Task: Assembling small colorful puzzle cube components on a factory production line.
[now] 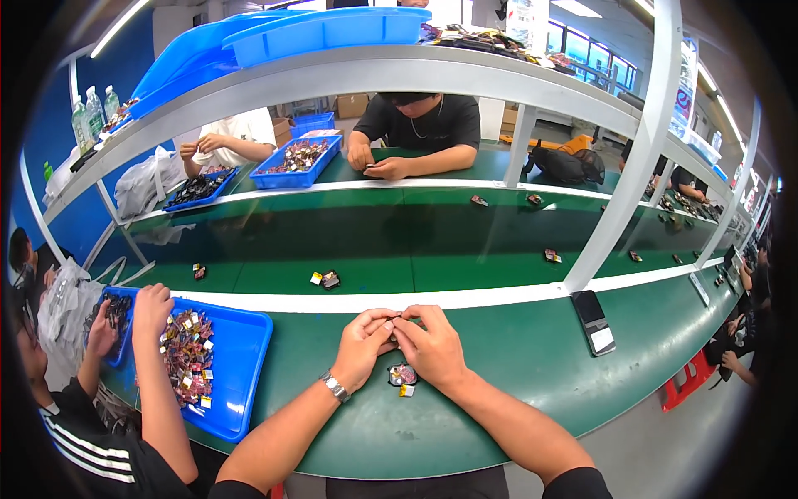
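Observation:
My left hand [362,349], with a metal-banded watch [335,387] on its wrist, meets my right hand [434,348] over the green bench [490,399]. The fingertips of both are pinched together around a small dark piece, mostly hidden by the fingers, so its kind does not show. Just below the hands, on the bench, lies a small electronic assembly [404,374] in a dark housing, with a white and yellow part at its lower end. Neither hand touches it.
Left of me, a co-worker's arm [158,391] reaches across a blue tray [249,374] of small electronic parts. A black and white flat box [593,323] lies to the right. Beyond the white rail runs a green conveyor belt [465,270] with scattered assemblies. A metal post [628,158] rises at right.

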The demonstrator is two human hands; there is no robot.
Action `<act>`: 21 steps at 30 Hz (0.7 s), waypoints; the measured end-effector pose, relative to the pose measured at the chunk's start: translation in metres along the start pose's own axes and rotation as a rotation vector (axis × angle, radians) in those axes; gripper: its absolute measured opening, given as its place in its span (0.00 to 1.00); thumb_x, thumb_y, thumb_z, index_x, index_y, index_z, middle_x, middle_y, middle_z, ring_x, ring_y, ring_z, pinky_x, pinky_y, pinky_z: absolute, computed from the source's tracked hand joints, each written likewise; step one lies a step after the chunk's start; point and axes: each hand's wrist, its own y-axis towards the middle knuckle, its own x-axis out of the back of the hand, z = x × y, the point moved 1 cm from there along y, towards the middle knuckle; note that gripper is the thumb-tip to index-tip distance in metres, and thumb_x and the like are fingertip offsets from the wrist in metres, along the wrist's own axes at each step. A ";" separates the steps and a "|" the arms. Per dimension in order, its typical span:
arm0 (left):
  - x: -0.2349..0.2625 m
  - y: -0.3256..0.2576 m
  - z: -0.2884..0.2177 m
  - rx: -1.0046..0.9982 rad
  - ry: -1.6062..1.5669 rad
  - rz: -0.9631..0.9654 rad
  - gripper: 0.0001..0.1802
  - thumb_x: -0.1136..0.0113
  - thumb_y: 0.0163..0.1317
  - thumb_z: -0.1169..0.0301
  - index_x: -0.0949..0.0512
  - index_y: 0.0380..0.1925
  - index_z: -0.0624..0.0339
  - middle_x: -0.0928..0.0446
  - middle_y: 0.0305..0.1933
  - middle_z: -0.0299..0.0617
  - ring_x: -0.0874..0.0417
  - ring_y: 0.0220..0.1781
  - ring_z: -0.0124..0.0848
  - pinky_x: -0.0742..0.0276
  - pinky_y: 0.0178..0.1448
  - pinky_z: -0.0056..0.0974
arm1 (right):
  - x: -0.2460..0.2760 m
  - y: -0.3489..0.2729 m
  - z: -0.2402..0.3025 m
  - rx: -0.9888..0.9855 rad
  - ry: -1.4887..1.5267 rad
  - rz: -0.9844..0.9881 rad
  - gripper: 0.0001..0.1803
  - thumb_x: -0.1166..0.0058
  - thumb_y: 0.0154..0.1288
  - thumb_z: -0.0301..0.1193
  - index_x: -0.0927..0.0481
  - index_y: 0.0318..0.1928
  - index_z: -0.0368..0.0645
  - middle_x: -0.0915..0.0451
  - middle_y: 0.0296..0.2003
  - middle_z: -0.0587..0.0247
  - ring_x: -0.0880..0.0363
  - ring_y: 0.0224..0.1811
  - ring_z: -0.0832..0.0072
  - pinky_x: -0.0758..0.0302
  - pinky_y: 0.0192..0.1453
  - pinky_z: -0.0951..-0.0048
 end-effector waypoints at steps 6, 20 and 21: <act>-0.003 0.001 0.007 -0.160 0.206 -0.141 0.09 0.48 0.70 0.77 0.26 0.48 0.67 0.18 0.45 0.42 0.17 0.44 0.25 0.18 0.46 0.31 | 0.001 -0.002 -0.006 -0.300 0.323 0.070 0.10 0.38 0.57 0.19 0.17 0.41 0.38 0.19 0.41 0.57 0.16 0.36 0.69 0.19 0.38 0.74; -0.002 0.004 0.010 -0.263 0.336 -0.132 0.11 0.49 0.68 0.78 0.27 0.49 0.67 0.21 0.53 0.46 0.18 0.55 0.34 0.19 0.55 0.36 | -0.051 0.060 -0.151 -0.632 0.004 0.010 0.11 0.36 0.56 0.28 0.15 0.40 0.37 0.17 0.37 0.49 0.15 0.33 0.61 0.20 0.42 0.65; -0.001 0.002 0.007 -0.262 0.334 -0.147 0.11 0.49 0.68 0.78 0.27 0.49 0.67 0.21 0.53 0.46 0.18 0.55 0.34 0.19 0.55 0.36 | -0.053 0.060 -0.146 -0.595 -0.061 0.023 0.11 0.36 0.56 0.28 0.16 0.39 0.37 0.17 0.37 0.49 0.17 0.33 0.59 0.21 0.41 0.63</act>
